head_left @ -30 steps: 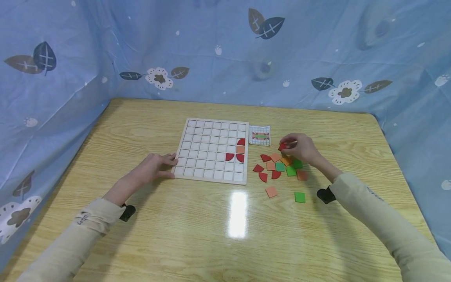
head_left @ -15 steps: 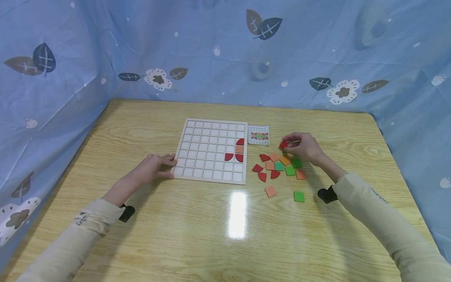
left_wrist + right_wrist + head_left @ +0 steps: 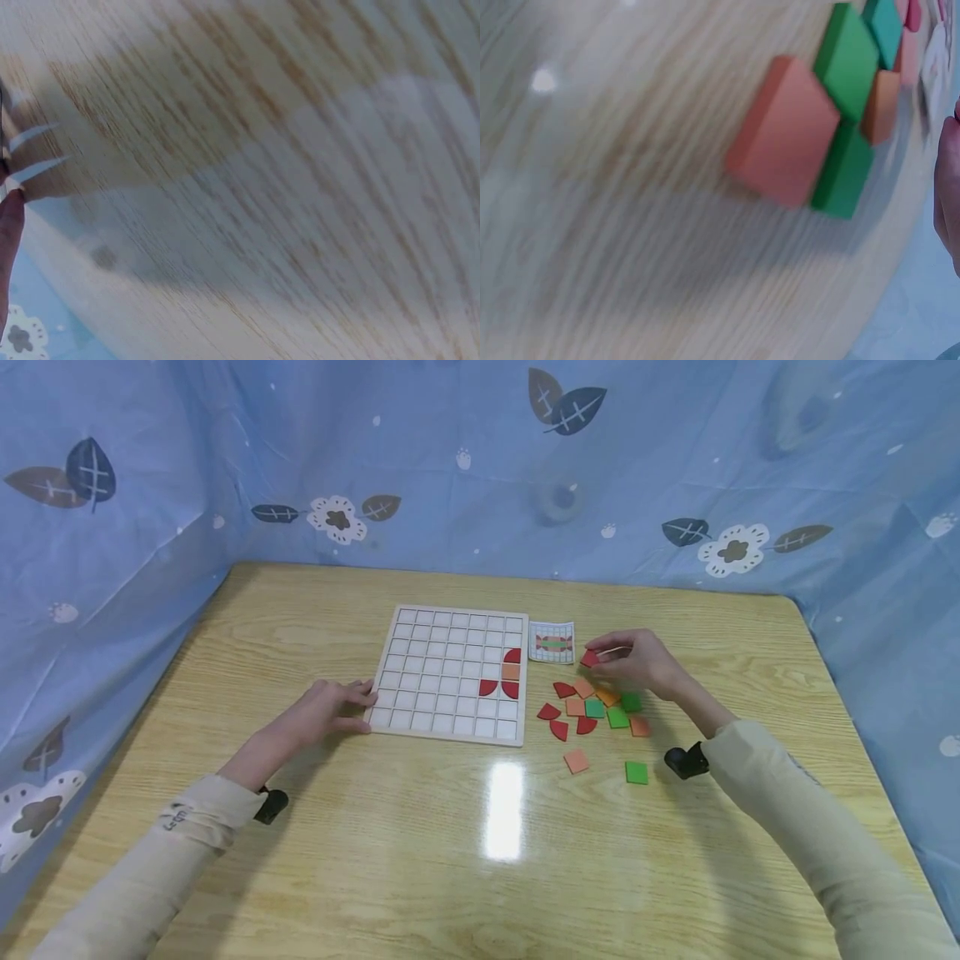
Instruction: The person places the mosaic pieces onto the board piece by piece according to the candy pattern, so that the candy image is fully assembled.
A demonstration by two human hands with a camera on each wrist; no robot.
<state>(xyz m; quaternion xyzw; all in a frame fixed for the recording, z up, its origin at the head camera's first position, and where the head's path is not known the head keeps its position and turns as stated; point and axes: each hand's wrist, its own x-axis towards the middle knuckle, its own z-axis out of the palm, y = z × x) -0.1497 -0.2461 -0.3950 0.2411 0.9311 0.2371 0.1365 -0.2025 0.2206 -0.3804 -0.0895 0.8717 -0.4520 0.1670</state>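
Observation:
My left hand point(image 3: 326, 712) rests at the left edge of a white gridded board point(image 3: 447, 740), its fingers and thumb touching the frame. In the right columns of that board lie several red quarter-circle tiles point(image 3: 488, 687) and one orange square tile point(image 3: 511, 672). My right hand point(image 3: 641, 664) pinches a red tile point(image 3: 589, 658) between thumb and fingers, just right of a small pattern card point(image 3: 551, 643). The tile's full outline is partly hidden by the fingertips. Only part of the right hand shows at the edge of the right wrist view.
Loose tiles lie right of the board: several red quarter-circles point(image 3: 558, 730), orange squares point(image 3: 576, 762) and green squares point(image 3: 617, 717). One green square point(image 3: 637, 772) sits apart, nearer the front. A blue patterned cloth point(image 3: 480, 468) hangs behind the wooden table point(image 3: 375, 860).
My right hand has moved a little left toward the pattern card, carrying the red tile. The left hand stays at the board's edge, and the head view has shifted slightly.

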